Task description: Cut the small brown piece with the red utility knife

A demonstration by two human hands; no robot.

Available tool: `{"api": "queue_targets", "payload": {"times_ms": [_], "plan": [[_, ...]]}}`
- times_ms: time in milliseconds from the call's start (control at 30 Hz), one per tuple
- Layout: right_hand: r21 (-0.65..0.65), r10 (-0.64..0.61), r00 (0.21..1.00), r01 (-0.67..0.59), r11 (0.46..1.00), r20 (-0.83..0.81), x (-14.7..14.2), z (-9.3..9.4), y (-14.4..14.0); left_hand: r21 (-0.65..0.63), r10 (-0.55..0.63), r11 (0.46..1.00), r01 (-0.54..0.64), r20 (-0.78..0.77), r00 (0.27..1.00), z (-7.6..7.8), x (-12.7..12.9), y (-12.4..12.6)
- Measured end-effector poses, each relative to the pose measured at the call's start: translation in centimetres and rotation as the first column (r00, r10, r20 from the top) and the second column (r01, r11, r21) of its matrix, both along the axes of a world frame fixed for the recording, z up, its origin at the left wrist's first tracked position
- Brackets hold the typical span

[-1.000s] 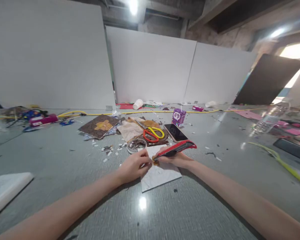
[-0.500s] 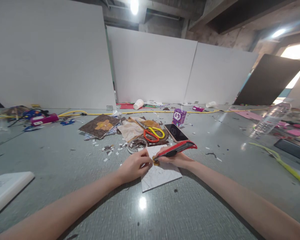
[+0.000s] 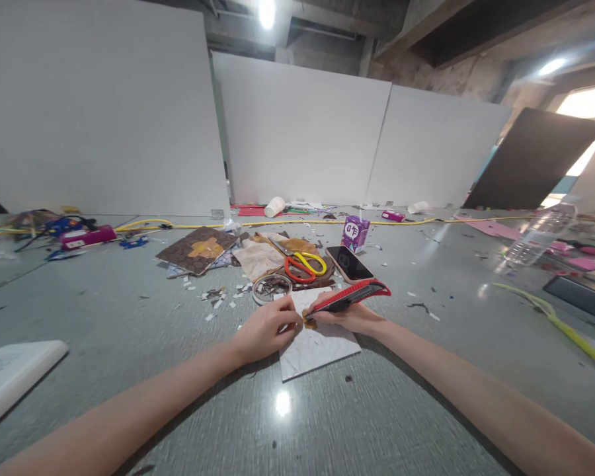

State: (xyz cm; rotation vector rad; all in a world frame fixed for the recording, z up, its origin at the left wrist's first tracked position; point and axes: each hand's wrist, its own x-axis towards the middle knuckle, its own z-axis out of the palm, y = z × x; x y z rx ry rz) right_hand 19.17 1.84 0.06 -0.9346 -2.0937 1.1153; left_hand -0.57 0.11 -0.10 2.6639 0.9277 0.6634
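My right hand (image 3: 350,317) grips a red and black utility knife (image 3: 352,295), its front end pointing down and left at a small yellow-brown piece (image 3: 309,323). That piece lies on a white marbled square board (image 3: 317,350). My left hand (image 3: 268,328) rests on the board's left side with its fingers curled together, close to the piece; what they pinch, if anything, is hidden. Just beyond the board are a roll of tape (image 3: 258,295) with dark scraps inside its ring and scissors with red and yellow handles (image 3: 300,270).
Behind the board lie crumpled cloth pieces (image 3: 258,258), a dark patterned square (image 3: 193,251), a phone (image 3: 350,264) and a purple drink carton (image 3: 356,233). Small paper scraps (image 3: 219,303) litter the grey table. A white slab (image 3: 20,370) is at left, a clear bottle (image 3: 540,235) at right.
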Motion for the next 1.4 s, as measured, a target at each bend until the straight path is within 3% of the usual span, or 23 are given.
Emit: {"api": "queue_targets", "payload": {"times_ms": [267,467,1400], "plan": [[0.046,0.025,0.999,-0.024,0.999,-0.029,-0.07,-0.28,-0.02,0.006,-0.003,1.000,0.003,0.002,1.000,-0.14,-0.06,0.11],[-0.029,-0.071,0.997,0.073,0.997,0.041,0.31,-0.66,0.38,0.002,0.007,1.000,-0.007,-0.006,1.000,-0.05,-0.08,0.11],[-0.025,-0.025,1.000,0.026,0.999,0.011,-0.32,0.33,-0.26,0.016,-0.005,1.000,0.005,-0.008,1.000,-0.07,-0.15,0.11]]}}
